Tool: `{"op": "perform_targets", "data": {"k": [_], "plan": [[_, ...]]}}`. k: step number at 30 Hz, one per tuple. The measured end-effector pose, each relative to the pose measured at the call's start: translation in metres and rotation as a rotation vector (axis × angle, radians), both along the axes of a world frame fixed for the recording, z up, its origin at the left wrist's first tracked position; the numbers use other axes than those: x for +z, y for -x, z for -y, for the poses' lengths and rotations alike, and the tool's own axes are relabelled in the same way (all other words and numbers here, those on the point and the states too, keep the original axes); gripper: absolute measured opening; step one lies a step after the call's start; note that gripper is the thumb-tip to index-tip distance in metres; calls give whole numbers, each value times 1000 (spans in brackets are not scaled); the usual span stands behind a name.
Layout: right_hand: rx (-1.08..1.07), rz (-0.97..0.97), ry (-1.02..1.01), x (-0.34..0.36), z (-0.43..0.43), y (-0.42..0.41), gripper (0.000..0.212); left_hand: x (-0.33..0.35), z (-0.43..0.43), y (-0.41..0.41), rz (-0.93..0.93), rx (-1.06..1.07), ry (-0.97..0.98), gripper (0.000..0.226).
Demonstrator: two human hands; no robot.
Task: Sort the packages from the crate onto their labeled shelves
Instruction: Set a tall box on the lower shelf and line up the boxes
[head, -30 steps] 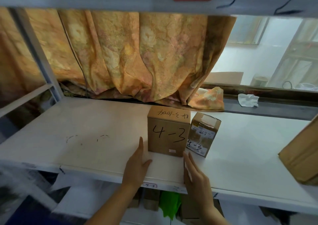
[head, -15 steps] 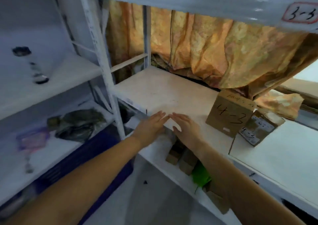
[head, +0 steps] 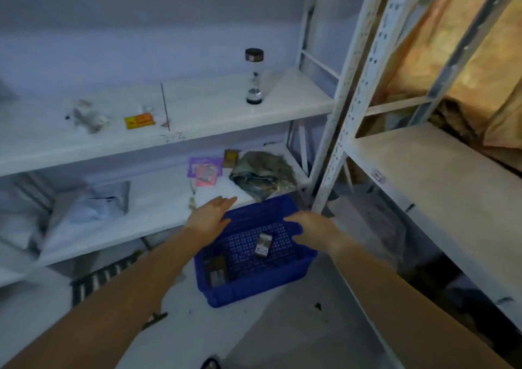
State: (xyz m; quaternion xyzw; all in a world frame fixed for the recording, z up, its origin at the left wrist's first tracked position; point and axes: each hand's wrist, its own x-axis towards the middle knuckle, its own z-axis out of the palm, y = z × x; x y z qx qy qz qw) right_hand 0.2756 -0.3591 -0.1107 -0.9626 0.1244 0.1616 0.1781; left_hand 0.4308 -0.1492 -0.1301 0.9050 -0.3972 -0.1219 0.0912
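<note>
A blue plastic crate stands on the floor between two white shelving units. Inside it lie a small dark box near the middle and a larger dark package at its left wall. My left hand hovers over the crate's far left rim, fingers straight, holding nothing. Over the crate's right side my right hand is stretched out flat and empty. The left shelf carries a handwritten label on its front edge.
On the left unit's upper shelf stand a clear bottle, a yellow card and crumpled paper. Its lower shelf holds a grey mailer bag, purple packets and folded cloth. The right unit's shelf has an orange curtain behind.
My view has swung left and down from the 4-3 shelf with its two cardboard boxes to the blue crate. Both hands left that shelf and now reach over the crate.
</note>
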Motion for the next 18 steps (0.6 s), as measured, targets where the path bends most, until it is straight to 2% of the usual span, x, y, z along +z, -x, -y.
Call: {"op": "perform_targets", "data": {"k": [2, 5, 9, 15, 18], "plan": [[-19, -54, -15, -13, -10, -32, 41, -12, -17, -32, -37, 37, -41, 58], [-6, -190, -48, -40, -18, -76, 38, -36, -33, -73, -89, 72, -85, 56], [-43, -239, -150, -95, -25, -126, 37, -93, -45, -114, -133, 82, -151, 56], [-7, -320, -248, -190, -36, -158, 35, -188, -57, -120, -332, 157, -213, 57], [24, -354, -250, -264, -27, -185, 34, -259, -49, -121, -429, 230, -209, 57]]}}
